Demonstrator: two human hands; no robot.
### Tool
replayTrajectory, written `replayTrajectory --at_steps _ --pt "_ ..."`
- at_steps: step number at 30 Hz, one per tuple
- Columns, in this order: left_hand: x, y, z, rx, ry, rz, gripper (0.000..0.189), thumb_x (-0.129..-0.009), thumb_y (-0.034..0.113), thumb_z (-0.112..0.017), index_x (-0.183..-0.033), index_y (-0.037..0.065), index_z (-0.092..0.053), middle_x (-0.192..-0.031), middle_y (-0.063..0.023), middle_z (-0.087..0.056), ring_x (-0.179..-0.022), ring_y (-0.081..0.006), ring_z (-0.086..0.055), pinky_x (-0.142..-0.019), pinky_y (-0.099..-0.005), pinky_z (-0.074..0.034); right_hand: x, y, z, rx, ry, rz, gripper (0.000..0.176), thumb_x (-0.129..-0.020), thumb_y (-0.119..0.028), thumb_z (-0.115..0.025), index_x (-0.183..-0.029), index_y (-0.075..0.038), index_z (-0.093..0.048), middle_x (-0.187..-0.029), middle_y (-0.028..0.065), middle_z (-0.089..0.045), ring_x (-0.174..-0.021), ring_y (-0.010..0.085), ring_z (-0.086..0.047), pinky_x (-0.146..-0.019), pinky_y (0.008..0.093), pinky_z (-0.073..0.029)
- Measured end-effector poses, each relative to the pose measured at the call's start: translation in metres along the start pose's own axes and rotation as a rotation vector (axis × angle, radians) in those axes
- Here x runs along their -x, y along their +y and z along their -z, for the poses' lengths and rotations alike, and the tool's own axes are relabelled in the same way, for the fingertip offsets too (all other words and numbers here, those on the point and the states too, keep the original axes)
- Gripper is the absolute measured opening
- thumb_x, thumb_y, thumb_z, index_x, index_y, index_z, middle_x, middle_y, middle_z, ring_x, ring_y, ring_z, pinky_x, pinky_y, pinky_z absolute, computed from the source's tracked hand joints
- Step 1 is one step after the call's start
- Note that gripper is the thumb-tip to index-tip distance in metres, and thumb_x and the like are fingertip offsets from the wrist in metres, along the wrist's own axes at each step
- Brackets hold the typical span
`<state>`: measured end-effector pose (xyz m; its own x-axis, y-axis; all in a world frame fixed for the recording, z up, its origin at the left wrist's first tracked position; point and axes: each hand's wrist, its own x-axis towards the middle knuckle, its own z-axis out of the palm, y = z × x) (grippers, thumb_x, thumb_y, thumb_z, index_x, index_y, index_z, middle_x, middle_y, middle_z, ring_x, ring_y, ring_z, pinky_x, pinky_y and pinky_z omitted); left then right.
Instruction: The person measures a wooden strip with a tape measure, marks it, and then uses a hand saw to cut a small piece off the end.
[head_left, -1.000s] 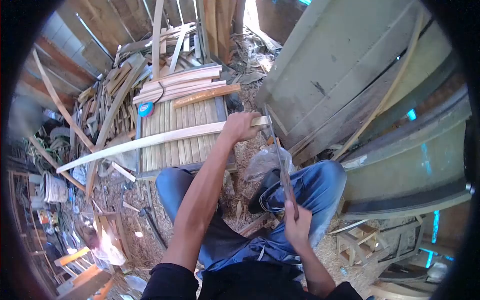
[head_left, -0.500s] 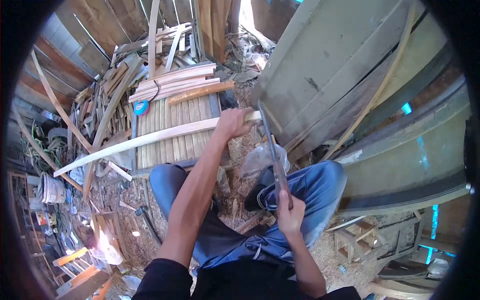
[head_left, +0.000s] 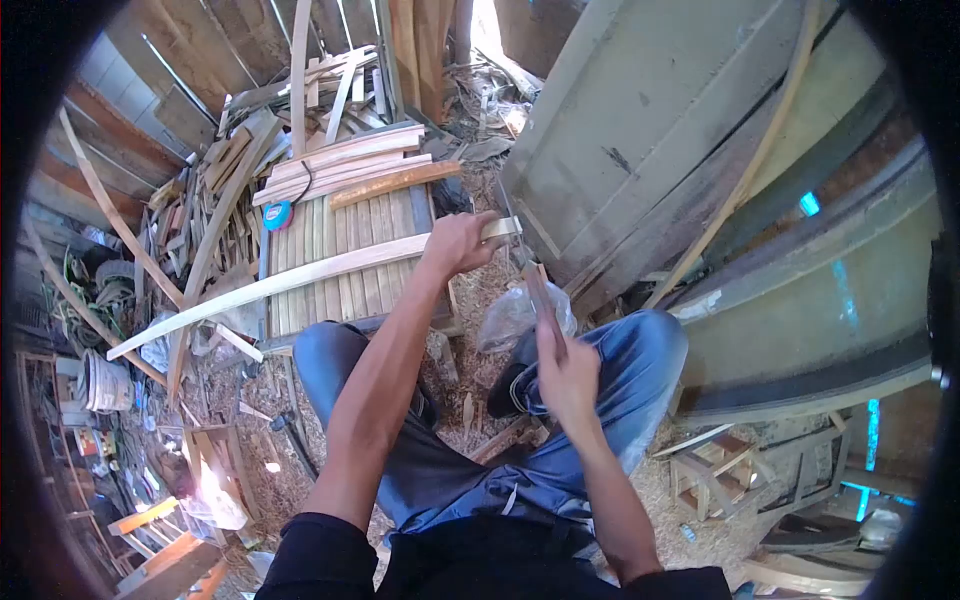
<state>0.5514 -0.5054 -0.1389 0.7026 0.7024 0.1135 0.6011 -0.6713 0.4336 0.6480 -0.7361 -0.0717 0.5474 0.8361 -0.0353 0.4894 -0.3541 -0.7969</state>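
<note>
A long pale wooden strip [head_left: 300,277] lies slantwise across a slatted wooden panel [head_left: 345,225]. My left hand [head_left: 460,243] grips it close to its right end, pressing it down with the fingers wrapped over. A short bit of the strip sticks out past my fingers. My right hand [head_left: 568,375], slightly blurred, is closed around a handsaw [head_left: 540,297] seen nearly edge-on. The saw points away from me, below and right of the strip's end, with a gap visible between them. Its teeth cannot be made out.
Several planed boards [head_left: 345,160] and a blue tape measure [head_left: 277,214] rest on the panel. A clear plastic bag [head_left: 515,318] lies on the shavings-covered floor. Large grey panels [head_left: 640,130] lean at right. Scrap wood [head_left: 225,165] is heaped at left; a hammer-like tool [head_left: 290,430] lies below.
The saw was across the strip's end; now it is drawn back toward me, off the strip. My right hand has moved up slightly and left. My left hand keeps its grip.
</note>
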Motion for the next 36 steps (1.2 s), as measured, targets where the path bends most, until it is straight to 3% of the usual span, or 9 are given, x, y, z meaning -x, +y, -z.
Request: replayTrajectory --at_steps 4,6,16,20,21,23,28,33,36 --pt "-0.006 -0.001 0.005 0.025 -0.035 0.041 0.043 -0.08 0.042 -0.063 -0.112 0.013 -0.064 -0.086 -0.0198 -0.068 -0.082 -0.0362 -0.066 -0.073 -0.0463 -0.052 -0.023 -0.012 -0.016 -0.114 0.005 -0.003 0.043 -0.094 -0.033 -0.053 -0.074 0.003 -0.063 -0.059 0.0241 -0.053 -0.055 0.0379 -0.06 -0.053 0.0435 -0.044" --pt "-0.004 -0.005 0.0 -0.006 -0.008 0.005 0.042 -0.08 0.041 -0.063 -0.111 0.013 -0.064 -0.085 -0.0195 -0.068 -0.081 -0.0369 -0.066 -0.074 -0.0465 -0.052 0.014 -0.001 0.0 -0.079 0.024 0.05 0.051 -0.095 -0.039 -0.052 -0.068 0.005 -0.058 -0.052 0.0151 -0.047 -0.046 0.0207 -0.048 -0.049 0.0388 -0.038" --pt "-0.002 0.001 0.006 0.018 -0.045 0.03 0.042 -0.08 0.041 -0.062 -0.111 0.012 -0.064 -0.085 -0.0202 -0.067 -0.082 -0.0378 -0.065 -0.073 -0.0475 -0.051 -0.025 -0.009 -0.018 -0.029 0.017 0.076 0.049 -0.096 -0.034 -0.052 -0.067 0.005 -0.054 -0.051 0.012 -0.043 -0.047 0.0143 -0.041 -0.049 0.0386 -0.036" --pt "-0.003 0.0 0.0 0.001 0.003 0.022 0.04 -0.08 0.039 -0.062 -0.111 0.012 -0.064 -0.084 -0.02 -0.067 -0.081 -0.0375 -0.065 -0.073 -0.0475 -0.051 0.065 0.005 0.026 -0.137 0.011 -0.094 0.047 -0.095 -0.033 -0.053 -0.068 0.005 -0.056 -0.05 0.0136 -0.042 -0.047 0.0158 -0.043 -0.048 0.0371 -0.036" --pt "0.002 -0.001 -0.003 0.007 -0.01 0.033 0.04 -0.08 0.039 -0.062 -0.111 0.012 -0.064 -0.084 -0.02 -0.067 -0.081 -0.0375 -0.065 -0.073 -0.0475 -0.051 0.062 0.004 0.025 -0.133 -0.001 -0.106 0.047 -0.095 -0.033 -0.053 -0.068 0.005 -0.056 -0.05 0.0136 -0.042 -0.047 0.0158 -0.043 -0.048 0.0371 -0.036" --pt "-0.002 -0.002 0.0 0.035 -0.033 0.012 0.048 -0.081 0.045 -0.062 -0.117 0.013 -0.063 -0.084 -0.02 -0.067 -0.081 -0.0385 -0.064 -0.073 -0.0481 -0.05 0.025 -0.001 0.012 -0.052 -0.033 -0.009 0.047 -0.095 -0.033 -0.052 -0.067 0.004 -0.06 -0.055 0.0211 -0.052 -0.052 0.0352 -0.06 -0.051 0.0421 -0.043" --pt "-0.009 0.003 0.01 0.059 -0.084 0.059 0.047 -0.08 0.044 -0.063 -0.115 0.012 -0.064 -0.086 -0.0205 -0.067 -0.081 -0.0386 -0.064 -0.074 -0.0479 -0.05 -0.052 -0.013 -0.033 -0.033 0.102 0.143 0.048 -0.094 -0.036 -0.053 -0.067 0.004 -0.059 -0.056 0.0218 -0.054 -0.05 0.0368 -0.058 -0.051 0.0429 -0.042" --pt "-0.004 -0.001 0.003 0.033 -0.065 0.058 0.047 -0.08 0.044 -0.064 -0.117 0.015 -0.064 -0.086 -0.0212 -0.067 -0.083 -0.0391 -0.064 -0.075 -0.0474 -0.05 0.059 -0.009 0.027 -0.08 -0.035 -0.055 0.029 -0.094 -0.023 -0.055 -0.083 0.002 -0.065 -0.056 0.0184 -0.052 -0.05 0.0279 -0.061 -0.049 0.0386 -0.043" --pt "0.003 0.001 -0.001 0.04 -0.054 0.04 0.047 -0.08 0.045 -0.064 -0.117 0.015 -0.063 -0.084 -0.0197 -0.067 -0.081 -0.0385 -0.064 -0.073 -0.0471 -0.05 0.038 -0.005 0.013 -0.095 0.01 -0.014 0.045 -0.095 -0.033 -0.051 -0.071 0.004 -0.058 -0.051 0.0152 -0.042 -0.046 0.0176 -0.045 -0.048 0.0372 -0.037"
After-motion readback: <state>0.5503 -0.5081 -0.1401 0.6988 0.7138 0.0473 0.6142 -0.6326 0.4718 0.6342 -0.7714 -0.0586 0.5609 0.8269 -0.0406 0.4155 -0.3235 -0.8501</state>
